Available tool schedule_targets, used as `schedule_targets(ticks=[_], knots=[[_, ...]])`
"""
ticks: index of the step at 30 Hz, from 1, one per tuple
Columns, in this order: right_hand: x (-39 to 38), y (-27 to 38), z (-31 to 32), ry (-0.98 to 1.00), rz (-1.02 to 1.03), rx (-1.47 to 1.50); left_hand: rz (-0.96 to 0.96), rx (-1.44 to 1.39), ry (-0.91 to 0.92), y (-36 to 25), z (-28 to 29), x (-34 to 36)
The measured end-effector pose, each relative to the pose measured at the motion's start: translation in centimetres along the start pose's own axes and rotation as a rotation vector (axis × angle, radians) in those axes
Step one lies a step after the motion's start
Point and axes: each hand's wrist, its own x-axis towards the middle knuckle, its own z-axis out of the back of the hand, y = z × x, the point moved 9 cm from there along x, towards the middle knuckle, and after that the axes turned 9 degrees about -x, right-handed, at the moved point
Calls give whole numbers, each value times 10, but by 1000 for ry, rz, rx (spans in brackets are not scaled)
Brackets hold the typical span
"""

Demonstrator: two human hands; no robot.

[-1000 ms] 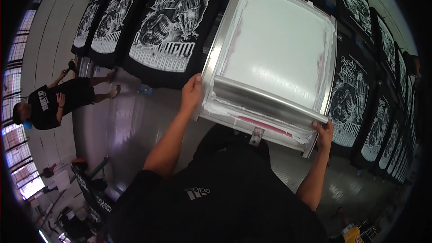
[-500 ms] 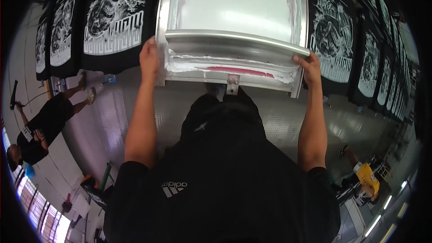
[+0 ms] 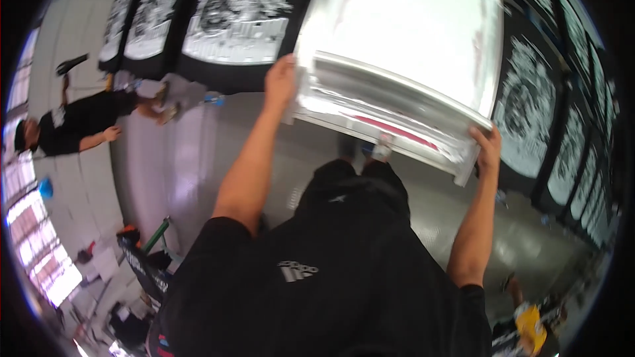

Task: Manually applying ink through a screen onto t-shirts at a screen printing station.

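Screen-printing frame: [image 3: 413, 30] lies ahead of the person between both hands, near edge toward the body; whether anything supports it beneath cannot be told.
Printed black shirts, left row: [image 3: 238, 16] beyond the frame's left rail, laid flat, presumably to keep the white prints exposed.
Printed black shirts, right row: [image 3: 526, 116] beyond the frame's right rail, partly blurred.
Metal squeegee bar: [image 3: 400, 91] spans the frame near its near end, probably parked there to leave the mesh uncovered.
Left hand: [image 3: 280, 81] closed around the frame's left rail, apart from the bar.
Right hand: [image 3: 487, 147] closed at the frame's right rail, thumb by the bar's end, apparently to steady both; hidden fingers.
Magenta strip: [image 3: 395, 130] along the frame's near edge, between the grips.
Metal bracket: [image 3: 383, 145] at the frame's near edge, also between the grips.
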Motion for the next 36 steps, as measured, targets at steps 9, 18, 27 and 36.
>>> schedule_targets(ticks=[9,18,27,36], knots=[[3,-20,1,38,30,44,61,38,-13,-5,-9,-3],[-52,66,-30,184,37,-1107,-673,442,322,-200,-45,-70],[-4,98,-46,146,237,-1164,-615,883,891,-201,-143,-16],[234,211,-24,-63,621,-1316,-747,858,624,-235,-246,182]])
